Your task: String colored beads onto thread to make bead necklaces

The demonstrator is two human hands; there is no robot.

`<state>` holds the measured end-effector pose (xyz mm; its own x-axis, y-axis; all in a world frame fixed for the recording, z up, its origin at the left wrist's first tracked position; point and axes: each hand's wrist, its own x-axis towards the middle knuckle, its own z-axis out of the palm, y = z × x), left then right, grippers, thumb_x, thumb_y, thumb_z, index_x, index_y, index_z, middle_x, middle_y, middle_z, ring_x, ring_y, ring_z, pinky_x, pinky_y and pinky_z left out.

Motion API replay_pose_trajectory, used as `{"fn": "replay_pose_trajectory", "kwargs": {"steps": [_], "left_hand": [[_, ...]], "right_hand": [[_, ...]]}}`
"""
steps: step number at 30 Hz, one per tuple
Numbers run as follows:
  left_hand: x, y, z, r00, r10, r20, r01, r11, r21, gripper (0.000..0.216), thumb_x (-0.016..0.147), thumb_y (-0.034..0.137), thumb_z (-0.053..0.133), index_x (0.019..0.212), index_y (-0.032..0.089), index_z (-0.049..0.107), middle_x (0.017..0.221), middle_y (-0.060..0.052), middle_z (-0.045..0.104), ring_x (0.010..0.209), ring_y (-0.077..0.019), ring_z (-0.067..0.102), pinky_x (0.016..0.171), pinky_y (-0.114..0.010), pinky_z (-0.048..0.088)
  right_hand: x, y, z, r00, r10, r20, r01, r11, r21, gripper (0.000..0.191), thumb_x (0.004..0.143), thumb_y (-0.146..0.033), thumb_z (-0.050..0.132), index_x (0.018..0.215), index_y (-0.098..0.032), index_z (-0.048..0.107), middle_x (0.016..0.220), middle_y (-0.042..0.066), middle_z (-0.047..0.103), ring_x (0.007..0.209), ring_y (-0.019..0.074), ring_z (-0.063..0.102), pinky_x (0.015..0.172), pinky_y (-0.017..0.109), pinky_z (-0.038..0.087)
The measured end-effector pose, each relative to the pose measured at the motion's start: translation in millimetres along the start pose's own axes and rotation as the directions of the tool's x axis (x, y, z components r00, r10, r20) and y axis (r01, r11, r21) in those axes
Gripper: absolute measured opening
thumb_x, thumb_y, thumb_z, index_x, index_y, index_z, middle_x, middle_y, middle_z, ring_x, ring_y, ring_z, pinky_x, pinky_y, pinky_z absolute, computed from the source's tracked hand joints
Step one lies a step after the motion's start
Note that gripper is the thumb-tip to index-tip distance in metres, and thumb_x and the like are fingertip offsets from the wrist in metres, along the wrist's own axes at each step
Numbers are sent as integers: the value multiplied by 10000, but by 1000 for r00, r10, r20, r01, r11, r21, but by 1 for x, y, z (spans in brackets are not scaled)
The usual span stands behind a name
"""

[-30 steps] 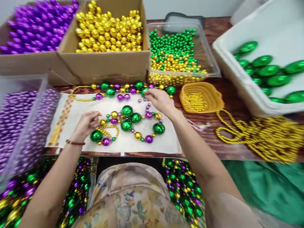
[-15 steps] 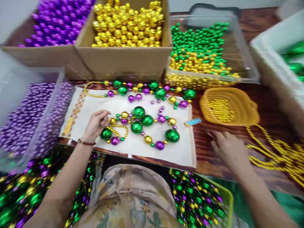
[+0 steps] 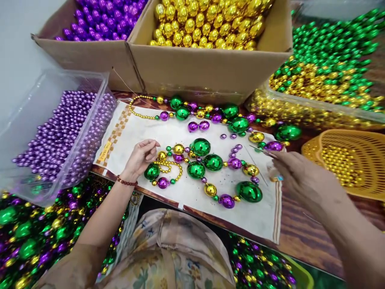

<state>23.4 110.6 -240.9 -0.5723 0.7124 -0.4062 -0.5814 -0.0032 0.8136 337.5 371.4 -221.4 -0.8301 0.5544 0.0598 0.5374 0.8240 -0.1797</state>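
At the frame's centre, a strand of glossy round beads [image 3: 213, 162] is laid on a white woven cloth [image 3: 144, 132], whose yellow label [image 3: 105, 146] cannot be read. Its left end is pinched by the left hand [image 3: 140, 158]; a thin metal tool [image 3: 261, 150] is gripped in the closed right hand [image 3: 296, 176].

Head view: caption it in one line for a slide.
Left hand pinches a bead strand on a white cloth; right hand holds a thin tool.

Wooden table [image 3: 303, 237]: white cloth [image 3: 141, 130], cardboard boxes [image 3: 210, 76], yellow basket [image 3: 311, 150].
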Motion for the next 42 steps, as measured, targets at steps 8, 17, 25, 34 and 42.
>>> {"fn": "replay_pose_trajectory", "kwargs": {"steps": [8,17,25,34,42], "left_hand": [[-2,0,-6,999,-51,11,51,999,-13,170,745,236,805,776,95,715,468,63,447,372,2,301,406,-151,225],[-2,1,-12,997,-75,28,75,997,11,101,766,203,767,778,113,725,475,53,450,389,-6,295,418,-152,286],[-2,-6,-3,998,-46,47,47,999,-21,191,730,271,823,748,113,716,478,56,470,375,0,300,404,-149,224],[-1,-5,-3,998,-40,46,43,997,-58,203,762,299,806,759,116,718,473,58,467,382,0,295,414,-159,198],[2,-6,-4,997,-56,61,60,996,-65,216,757,320,811,753,123,720,446,71,417,381,-8,279,413,-164,183]], "right_hand": [[-19,27,-14,938,339,-75,-312,918,246,347,893,-402,471,1029,-171,691,842,96,705,746,243,659,670,340,486],[-93,69,-40,845,519,128,-534,826,179,354,824,-483,613,1019,-193,675,834,98,706,722,252,640,694,365,508],[-19,11,-33,982,185,29,-184,919,349,309,955,-466,502,1075,-252,690,1007,125,714,909,264,681,801,393,522],[137,-153,-11,848,-433,306,450,893,16,304,1009,-303,446,1171,-160,659,1096,134,657,842,232,638,616,309,401],[158,-186,14,780,-457,429,523,851,-45,300,1016,-228,421,1179,-131,654,1113,169,650,835,238,632,610,320,342]]}}
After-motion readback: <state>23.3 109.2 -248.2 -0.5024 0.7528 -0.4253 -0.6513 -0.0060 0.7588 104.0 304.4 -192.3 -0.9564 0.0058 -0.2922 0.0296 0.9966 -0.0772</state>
